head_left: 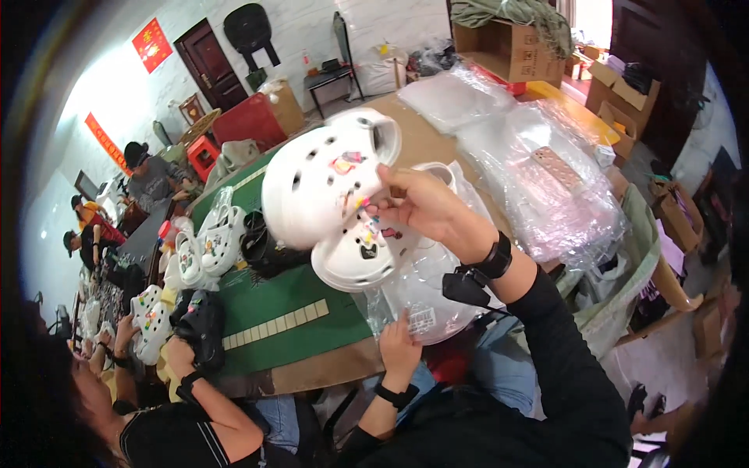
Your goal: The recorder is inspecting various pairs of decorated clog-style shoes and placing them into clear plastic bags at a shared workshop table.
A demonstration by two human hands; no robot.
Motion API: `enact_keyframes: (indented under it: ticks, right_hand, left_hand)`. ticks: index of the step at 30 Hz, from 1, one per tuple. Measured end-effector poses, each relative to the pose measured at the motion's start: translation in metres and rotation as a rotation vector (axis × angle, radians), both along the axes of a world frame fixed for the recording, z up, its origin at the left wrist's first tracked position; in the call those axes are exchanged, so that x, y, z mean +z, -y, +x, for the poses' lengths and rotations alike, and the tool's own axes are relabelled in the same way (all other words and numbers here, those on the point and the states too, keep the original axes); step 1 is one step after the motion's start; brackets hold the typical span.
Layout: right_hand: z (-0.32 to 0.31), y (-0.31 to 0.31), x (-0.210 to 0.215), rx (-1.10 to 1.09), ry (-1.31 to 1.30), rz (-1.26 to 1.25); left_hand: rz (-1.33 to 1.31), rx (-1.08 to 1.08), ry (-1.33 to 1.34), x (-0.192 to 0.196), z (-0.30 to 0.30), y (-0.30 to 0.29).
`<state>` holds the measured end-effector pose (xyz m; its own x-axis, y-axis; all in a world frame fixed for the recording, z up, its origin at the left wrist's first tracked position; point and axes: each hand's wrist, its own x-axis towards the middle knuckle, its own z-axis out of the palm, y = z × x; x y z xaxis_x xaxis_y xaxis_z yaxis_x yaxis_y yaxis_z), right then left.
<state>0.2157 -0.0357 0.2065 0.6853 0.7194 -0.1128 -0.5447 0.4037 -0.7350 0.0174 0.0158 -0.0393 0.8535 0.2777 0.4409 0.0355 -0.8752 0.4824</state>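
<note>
My right hand [427, 204] pinches a white clog [312, 175] with colourful charms, raised above the table. Its thumb lies on the strap side and the fingers curl under, partly hidden by the shoe. Just below, a second white clog [355, 261], also with charms, overlaps it; whether the hand holds this one too I cannot tell. My left hand [400, 345] is closed at the table's near edge on the rim of a clear plastic bag [425, 292] with a white label. Behind my right hand, part of another white shoe [438, 173] shows.
Clear plastic bags [538, 164] pile up at the right of the table. White clogs [218, 242] and a black shoe [265, 246] stand on the green mat [289, 351]. A co-worker at the left handles dark clogs [197, 320]. An open carton [507, 51] stands at the back.
</note>
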Motion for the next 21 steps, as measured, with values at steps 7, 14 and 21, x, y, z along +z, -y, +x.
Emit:
enact_keyframes:
  ticks: [7,14,21]
  right_hand:
    - [0.035,0.019,-0.053,-0.161,-0.366,0.266]
    - [0.057,0.010,-0.124,-0.369,-0.514,0.277]
    - [0.047,0.044,-0.128,-0.129,-0.245,0.023]
  left_hand:
    - [-0.003,0.000,0.012,0.006,0.000,0.001]
    - [-0.033,0.010,-0.018,0.006,0.001,0.001]
    - [0.004,-0.026,-0.003,0.004,0.003,0.000]
